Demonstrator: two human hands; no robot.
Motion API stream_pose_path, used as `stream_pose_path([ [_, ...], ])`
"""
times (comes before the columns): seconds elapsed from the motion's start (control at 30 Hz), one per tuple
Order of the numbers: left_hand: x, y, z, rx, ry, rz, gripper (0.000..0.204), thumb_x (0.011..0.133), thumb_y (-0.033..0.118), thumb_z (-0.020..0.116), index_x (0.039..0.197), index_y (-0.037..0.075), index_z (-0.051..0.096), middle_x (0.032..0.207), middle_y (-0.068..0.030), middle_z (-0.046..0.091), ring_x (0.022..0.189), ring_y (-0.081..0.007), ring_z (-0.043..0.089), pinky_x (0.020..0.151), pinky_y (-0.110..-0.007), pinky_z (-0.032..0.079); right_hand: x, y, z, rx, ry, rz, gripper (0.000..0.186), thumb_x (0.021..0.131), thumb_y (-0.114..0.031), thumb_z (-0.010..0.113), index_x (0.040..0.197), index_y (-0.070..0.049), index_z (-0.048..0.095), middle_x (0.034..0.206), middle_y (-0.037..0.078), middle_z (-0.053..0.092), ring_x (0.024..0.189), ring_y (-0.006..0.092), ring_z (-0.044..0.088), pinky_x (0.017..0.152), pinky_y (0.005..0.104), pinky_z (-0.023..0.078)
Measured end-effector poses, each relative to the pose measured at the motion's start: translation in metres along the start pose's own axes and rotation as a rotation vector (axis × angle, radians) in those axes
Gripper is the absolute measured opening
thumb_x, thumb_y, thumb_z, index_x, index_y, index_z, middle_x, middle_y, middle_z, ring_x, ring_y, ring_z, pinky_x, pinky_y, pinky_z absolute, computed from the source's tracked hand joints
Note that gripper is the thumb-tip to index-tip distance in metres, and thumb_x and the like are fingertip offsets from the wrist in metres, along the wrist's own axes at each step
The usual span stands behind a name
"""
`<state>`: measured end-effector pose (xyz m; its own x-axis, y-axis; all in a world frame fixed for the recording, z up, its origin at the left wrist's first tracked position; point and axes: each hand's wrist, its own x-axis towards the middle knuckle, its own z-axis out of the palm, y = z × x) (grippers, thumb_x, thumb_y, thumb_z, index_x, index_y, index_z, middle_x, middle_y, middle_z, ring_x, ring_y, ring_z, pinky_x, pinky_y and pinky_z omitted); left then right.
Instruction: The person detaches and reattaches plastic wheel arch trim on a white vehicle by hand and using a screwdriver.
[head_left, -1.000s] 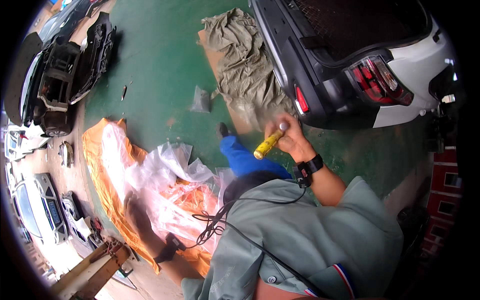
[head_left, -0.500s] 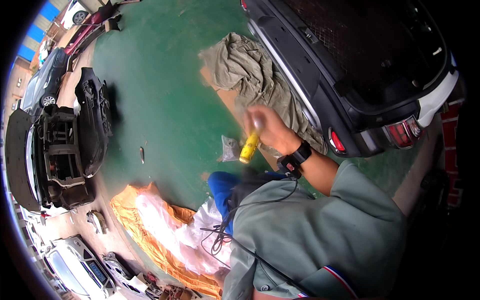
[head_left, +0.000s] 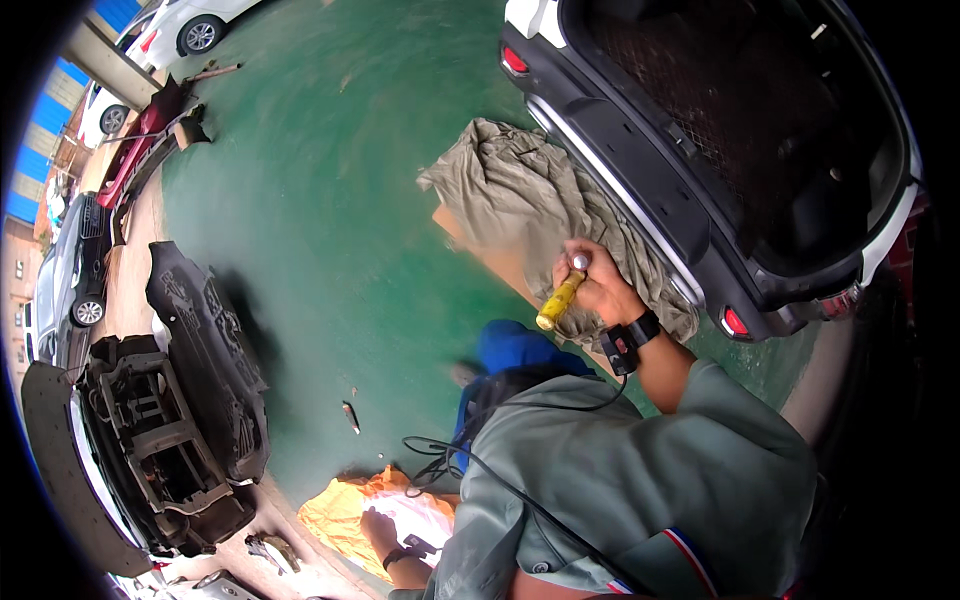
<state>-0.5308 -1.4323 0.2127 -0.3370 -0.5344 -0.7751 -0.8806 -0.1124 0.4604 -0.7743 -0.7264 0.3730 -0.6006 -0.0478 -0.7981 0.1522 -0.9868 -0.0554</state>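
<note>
My right hand point(head_left: 598, 285) grips a yellow-handled tool point(head_left: 558, 302) with a round metal top, held in front of my body at the right of centre. Behind it, a crumpled olive-grey cloth point(head_left: 505, 175) lies over a cardboard sheet point(head_left: 448, 225) beside a car's black-and-white rear end point(head_left: 655, 215) with its cargo area showing. Down at the lower left, my left hand point(head_left: 378, 532) hangs with loosely bent fingers, holding nothing that I can see, over an orange sheet point(head_left: 335, 515) with pale plastic on it.
A stripped car front point(head_left: 150, 440) and a black detached panel point(head_left: 205, 350) stand at the left. Beyond are a dark car point(head_left: 55, 280), a maroon bumper point(head_left: 135, 150), a post point(head_left: 115, 65) and a white car point(head_left: 210, 20). A small object point(head_left: 351, 417) lies on the green floor point(head_left: 310, 190).
The view has swung leftward and forward, bringing in more vehicles at the upper left and sliding the orange sheet downward. My right hand still holds the yellow tool; my legs have shifted.
</note>
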Motion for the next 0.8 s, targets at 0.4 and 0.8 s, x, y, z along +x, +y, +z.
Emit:
stream_pose_path([
  [0.4, 0.171, 0.575, 0.273, 0.178, -0.323, 0.427, 0.022, 0.09, 0.019, 0.054, 0.091, 0.001, 0.067, 0.06, -0.0006, 0.05, 0.042, -0.0103, 0.045, 0.04, -0.025, 0.034, 0.229, -0.062, 0.167, 0.319, 0.024, -0.095, 0.022, 0.079, -0.016, 0.068, 0.073, -0.003, 0.051, 0.069, 0.007, 0.055, 0.06, 0.0184, 0.057, 0.061, 0.0272, 0.053],
  [0.8, 0.256, 0.724, 0.379, 0.077, -0.428, -0.163, 0.009, 0.085, 0.015, 0.054, 0.086, 0.005, 0.055, 0.06, -0.0004, 0.043, 0.048, -0.0158, 0.043, 0.046, -0.031, 0.037, 0.427, -0.187, 0.482, 0.348, -0.15, -0.193, 0.026, 0.084, -0.022, 0.065, 0.075, -0.003, 0.05, 0.071, 0.007, 0.054, 0.063, 0.0195, 0.056, 0.064, 0.03, 0.053],
])
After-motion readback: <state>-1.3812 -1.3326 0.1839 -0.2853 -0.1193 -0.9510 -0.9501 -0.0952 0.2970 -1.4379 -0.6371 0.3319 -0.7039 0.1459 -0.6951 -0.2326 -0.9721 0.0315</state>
